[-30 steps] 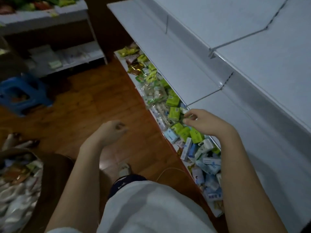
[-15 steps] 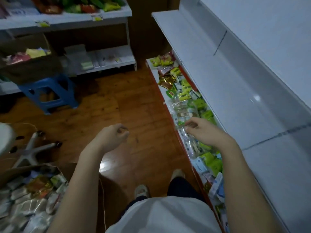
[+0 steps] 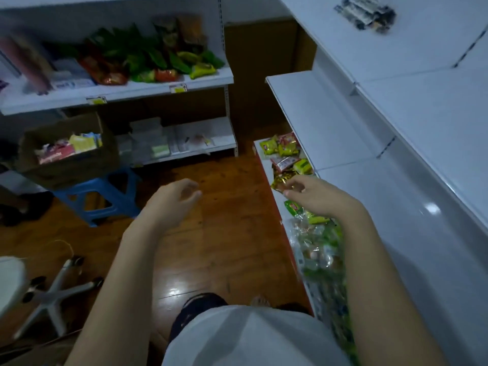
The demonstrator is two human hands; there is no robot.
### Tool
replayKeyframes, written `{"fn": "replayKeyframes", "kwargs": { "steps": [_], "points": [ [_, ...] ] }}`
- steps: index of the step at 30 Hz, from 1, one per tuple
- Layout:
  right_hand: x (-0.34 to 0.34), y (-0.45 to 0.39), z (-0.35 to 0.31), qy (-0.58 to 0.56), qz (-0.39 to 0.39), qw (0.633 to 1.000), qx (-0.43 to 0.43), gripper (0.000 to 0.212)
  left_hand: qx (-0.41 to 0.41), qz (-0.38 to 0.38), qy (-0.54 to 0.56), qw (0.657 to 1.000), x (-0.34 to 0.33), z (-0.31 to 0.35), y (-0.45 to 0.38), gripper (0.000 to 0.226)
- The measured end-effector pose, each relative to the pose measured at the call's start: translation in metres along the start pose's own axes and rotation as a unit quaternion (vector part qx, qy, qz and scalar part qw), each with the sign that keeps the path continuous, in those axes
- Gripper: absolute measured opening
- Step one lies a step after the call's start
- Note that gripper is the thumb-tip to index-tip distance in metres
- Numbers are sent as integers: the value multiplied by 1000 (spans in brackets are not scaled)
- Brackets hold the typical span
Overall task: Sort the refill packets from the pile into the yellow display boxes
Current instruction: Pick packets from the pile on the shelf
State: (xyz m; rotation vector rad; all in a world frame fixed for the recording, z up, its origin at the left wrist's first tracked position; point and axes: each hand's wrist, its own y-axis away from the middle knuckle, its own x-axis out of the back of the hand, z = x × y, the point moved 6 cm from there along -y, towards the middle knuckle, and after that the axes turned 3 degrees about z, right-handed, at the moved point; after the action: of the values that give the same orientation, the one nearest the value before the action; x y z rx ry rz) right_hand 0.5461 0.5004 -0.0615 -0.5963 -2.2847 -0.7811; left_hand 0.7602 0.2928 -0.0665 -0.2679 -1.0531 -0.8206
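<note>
**Hands over the bottom shelf of packets**

The packets (image 3: 311, 233) lie in a long loose pile along the bottom shelf (image 3: 266, 165) on the right, under the white shelves (image 3: 330, 122) above it. At the far end sit yellow and red packets, then a gold foil packet (image 3: 280, 179), then green ones and a clear bag of small sweets nearer the person. No yellow display box can be made out in this view.

The right hand (image 3: 314, 194) hangs just above the pile, by the gold foil packet, fingers curled loosely and partly spread, thumb and forefinger close together. It seems to hold nothing, though the blur makes this hard to tell for sure. The left hand (image 3: 174, 199) floats over the wooden floor (image 3: 224, 233), well apart from the shelf, half open with fingers bent, holding nothing.

Further out, a blue stool (image 3: 105, 196) stands on the floor to the left with a cardboard box (image 3: 66, 154) of mixed packets on top. Behind it a white shelf unit (image 3: 118, 93) carries green and red bags. The base of a swivel chair (image 3: 52, 294) shows at lower left.
</note>
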Motion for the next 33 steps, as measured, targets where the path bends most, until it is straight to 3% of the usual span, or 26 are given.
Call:
{"fn": "replayKeyframes", "kwargs": {
  "steps": [4,12,21,24,28,33],
  "points": [
    [27,-67,-29,6,8,1000,18,32,12,-26,-3,1000,10,-1,-61,41],
    [28,-211,-43,39,-80,995,-34,43,30,-84,-10,996,-1,-28,-215,44],
    [101,-360,-103,-26,24,998,-49,36,-46,-79,-8,996,56,-24,-426,43],
    [112,-386,-106,-22,5,998,-64,35,-66,-105,-26,992,55,-7,-461,44],
    [162,-444,-113,-45,42,996,-62,34,-117,-130,-25,984,58,39,-553,47],
    [247,-500,-112,-114,158,981,-18,19,-245,-69,-20,967,85,146,-654,40]
  ]
}}
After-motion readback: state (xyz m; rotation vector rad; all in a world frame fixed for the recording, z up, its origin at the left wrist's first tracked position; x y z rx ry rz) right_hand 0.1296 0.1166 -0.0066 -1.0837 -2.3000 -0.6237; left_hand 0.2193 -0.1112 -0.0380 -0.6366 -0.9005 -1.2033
